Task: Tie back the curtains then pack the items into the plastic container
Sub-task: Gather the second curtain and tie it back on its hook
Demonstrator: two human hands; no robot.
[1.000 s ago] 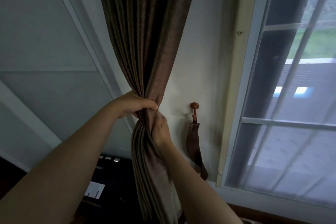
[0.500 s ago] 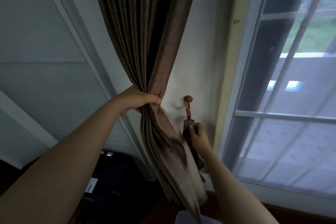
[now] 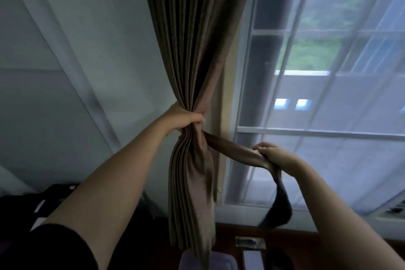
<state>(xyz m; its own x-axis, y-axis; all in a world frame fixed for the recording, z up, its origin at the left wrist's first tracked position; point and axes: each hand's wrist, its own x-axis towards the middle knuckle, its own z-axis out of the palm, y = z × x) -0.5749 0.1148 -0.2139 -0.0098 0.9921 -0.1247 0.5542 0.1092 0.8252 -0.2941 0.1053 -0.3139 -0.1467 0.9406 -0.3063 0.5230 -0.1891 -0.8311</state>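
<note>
left hand (image 3: 186,117) – grip closed on gathered curtain (image 3: 192,72) | right hand (image 3: 274,158) – grip on tieback band (image 3: 232,149), nearer | band runs level, right of bunch

A pale wall (image 3: 72,55), crossed by slanting white mouldings, fills the left side. On the right a white-framed window (image 3: 317,133) with thin glazing bars is veiled by a sheer curtain (image 3: 361,160); greenery and a grey building are seen dimly through it. Dull daylight enters there. A dark wooden floor (image 3: 230,229) lies below the sill.
</note>
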